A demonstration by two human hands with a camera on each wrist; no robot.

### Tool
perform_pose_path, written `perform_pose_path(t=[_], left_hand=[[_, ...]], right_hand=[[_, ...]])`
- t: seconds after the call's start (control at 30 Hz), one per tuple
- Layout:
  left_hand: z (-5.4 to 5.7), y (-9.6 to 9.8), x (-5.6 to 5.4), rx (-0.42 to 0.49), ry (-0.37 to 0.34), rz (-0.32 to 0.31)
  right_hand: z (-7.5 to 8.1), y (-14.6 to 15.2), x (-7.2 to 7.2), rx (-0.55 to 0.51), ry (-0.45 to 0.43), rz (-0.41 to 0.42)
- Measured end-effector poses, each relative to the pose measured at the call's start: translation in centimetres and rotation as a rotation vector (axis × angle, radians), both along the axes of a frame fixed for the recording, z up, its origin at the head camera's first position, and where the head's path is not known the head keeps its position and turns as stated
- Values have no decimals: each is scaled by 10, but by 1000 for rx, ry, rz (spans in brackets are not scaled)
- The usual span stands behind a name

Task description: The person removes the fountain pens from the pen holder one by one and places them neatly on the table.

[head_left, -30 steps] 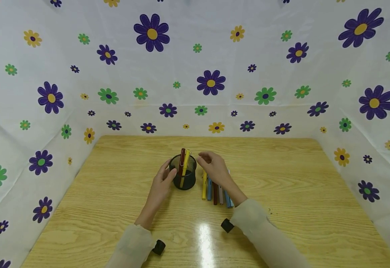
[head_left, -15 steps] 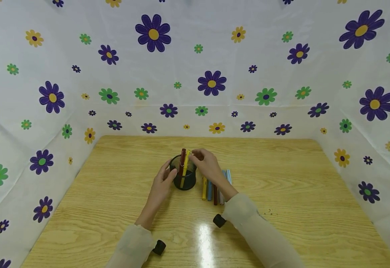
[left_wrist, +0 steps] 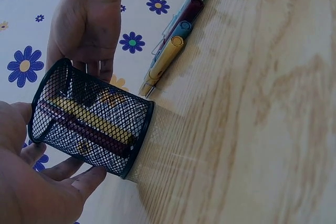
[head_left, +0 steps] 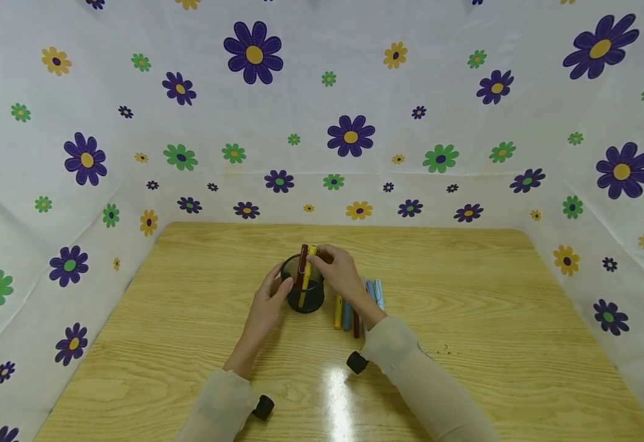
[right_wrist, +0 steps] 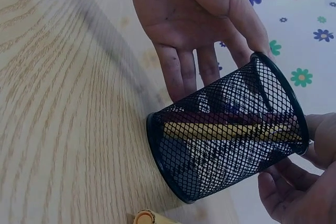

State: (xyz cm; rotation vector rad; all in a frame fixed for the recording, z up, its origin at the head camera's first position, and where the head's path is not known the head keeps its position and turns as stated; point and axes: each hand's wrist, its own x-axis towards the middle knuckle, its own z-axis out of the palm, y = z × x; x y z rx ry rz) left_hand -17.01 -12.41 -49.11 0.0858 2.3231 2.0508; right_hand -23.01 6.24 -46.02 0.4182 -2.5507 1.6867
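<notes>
A black mesh pen cup (head_left: 306, 301) stands on the wooden table, holding a dark red pen (head_left: 301, 276) and a yellow pen (head_left: 307, 273). My left hand (head_left: 264, 307) grips the cup from its left side, with the thumb at the near rim and fingers round the wall. Over the cup's right rim, my right hand (head_left: 341, 270) pinches the top of the yellow pen. In the right wrist view, the right hand's thumb (right_wrist: 321, 140) is right at the rim beside the pen's end. Both pens show through the mesh (left_wrist: 97, 124) in the left wrist view.
To the right of the cup lies a row of pens: a yellow one (head_left: 338, 313), a blue one (head_left: 346, 316), a dark red one (head_left: 356, 325) and light blue ones (head_left: 379, 291), partly under my right forearm. A flower-patterned white cloth (head_left: 410, 141) surrounds the table's back and sides.
My right hand has moved left from above the pen row to the cup's mouth and taken the yellow pen's top. My left hand has stayed on the cup.
</notes>
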Motion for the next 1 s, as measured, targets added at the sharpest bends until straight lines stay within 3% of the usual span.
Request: perform_pose_path(t=[0.2,0.37,0.6,1.0], left_hand=[[1,0,0,-16,-10,16],[1,0,-1,-21,0,17],[1,1,0,-16,-12,22],[3,2,1,-24,4,29]], right_hand=[[-1,3,3,-24,8,-32],[2,7,9,-69,-39,-59],[11,15,18,-99,-21,-106],[28,36,31,-229,-63,-109]])
